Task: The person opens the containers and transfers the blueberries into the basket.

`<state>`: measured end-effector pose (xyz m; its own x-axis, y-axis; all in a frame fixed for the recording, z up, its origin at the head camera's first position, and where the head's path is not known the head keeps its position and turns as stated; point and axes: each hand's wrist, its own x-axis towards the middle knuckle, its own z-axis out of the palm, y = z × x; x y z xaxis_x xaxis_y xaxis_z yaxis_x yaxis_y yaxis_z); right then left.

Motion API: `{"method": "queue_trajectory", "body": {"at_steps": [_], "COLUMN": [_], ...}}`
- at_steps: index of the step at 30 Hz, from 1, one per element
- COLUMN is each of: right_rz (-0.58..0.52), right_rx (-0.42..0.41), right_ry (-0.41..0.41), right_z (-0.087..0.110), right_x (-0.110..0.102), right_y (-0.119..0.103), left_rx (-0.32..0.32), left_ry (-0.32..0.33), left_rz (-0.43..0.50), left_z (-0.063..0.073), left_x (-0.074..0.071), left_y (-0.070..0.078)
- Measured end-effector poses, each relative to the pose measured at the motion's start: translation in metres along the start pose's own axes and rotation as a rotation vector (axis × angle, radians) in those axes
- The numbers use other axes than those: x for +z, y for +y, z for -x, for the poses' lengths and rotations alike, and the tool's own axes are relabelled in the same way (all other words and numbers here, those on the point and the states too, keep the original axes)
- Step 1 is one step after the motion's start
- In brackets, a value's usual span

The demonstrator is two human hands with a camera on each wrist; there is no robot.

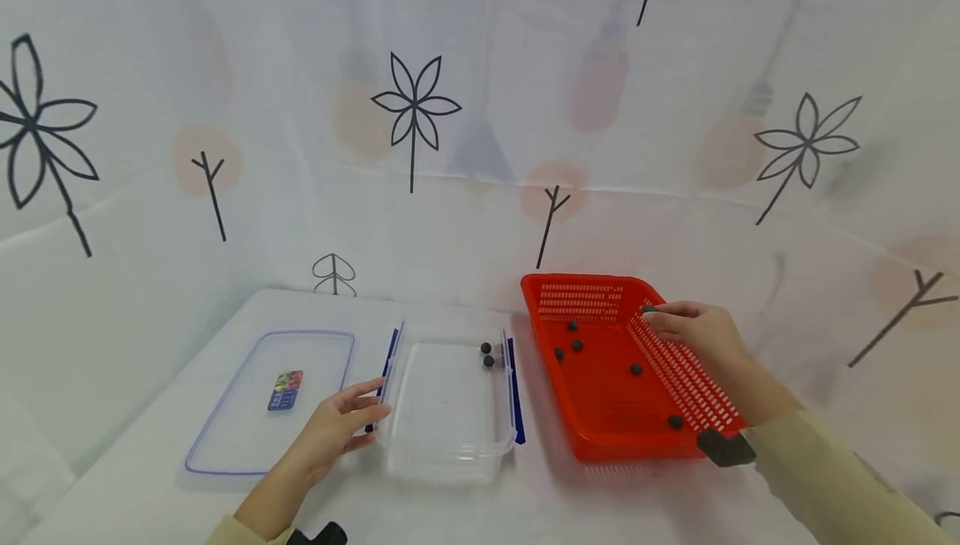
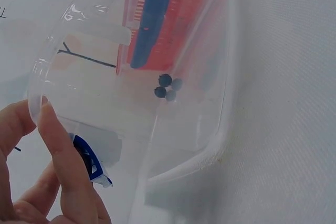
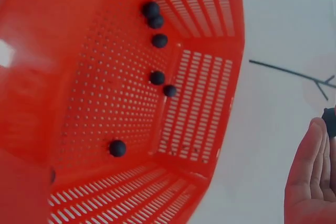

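Observation:
My left hand (image 1: 339, 427) grips the left rim of a clear plastic box (image 1: 442, 455), and in the left wrist view thumb and fingers pinch its wall (image 2: 38, 85). Two blueberries (image 1: 487, 355) lie inside the box near its right side. Over the right wall of a red plastic basket (image 1: 607, 412), my right hand (image 1: 701, 335) pinches one blueberry (image 1: 649, 309) between its fingertips. That same blueberry (image 3: 329, 122) shows at the right edge of the right wrist view. Several more blueberries (image 3: 157, 77) lie scattered on the basket's perforated floor.
Left of the box lies a clear lid (image 1: 225, 424) with a blue edge and a colourful label (image 1: 285, 390). Blue latches (image 1: 516, 395) hang open at the box's sides. A white patterned curtain (image 1: 465, 228) rises behind the white table (image 1: 135, 453).

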<state>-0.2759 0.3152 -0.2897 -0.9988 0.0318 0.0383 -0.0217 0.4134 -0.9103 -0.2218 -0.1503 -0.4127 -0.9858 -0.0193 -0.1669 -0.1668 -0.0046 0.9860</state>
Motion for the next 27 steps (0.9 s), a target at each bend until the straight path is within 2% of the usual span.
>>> {"method": "queue_trajectory", "body": {"at_steps": [15, 22, 27], "right_rz": [-0.146, -0.220, -0.173], "right_rx": [0.060, 0.081, 0.103], "right_ry": [0.062, 0.112, 0.129], "right_z": [-0.036, -0.038, -0.034], "right_x": [-0.004, -0.005, -0.005], "right_y": [0.003, 0.005, 0.005], "left_rx": [0.009, 0.020, 0.018], "left_ry": [-0.001, 0.002, 0.001], "left_rz": [-0.009, -0.010, -0.005], "left_z": [0.000, -0.001, -0.001], "left_x": [0.000, 0.000, 0.000], "left_y": [-0.001, -0.002, -0.003]}}
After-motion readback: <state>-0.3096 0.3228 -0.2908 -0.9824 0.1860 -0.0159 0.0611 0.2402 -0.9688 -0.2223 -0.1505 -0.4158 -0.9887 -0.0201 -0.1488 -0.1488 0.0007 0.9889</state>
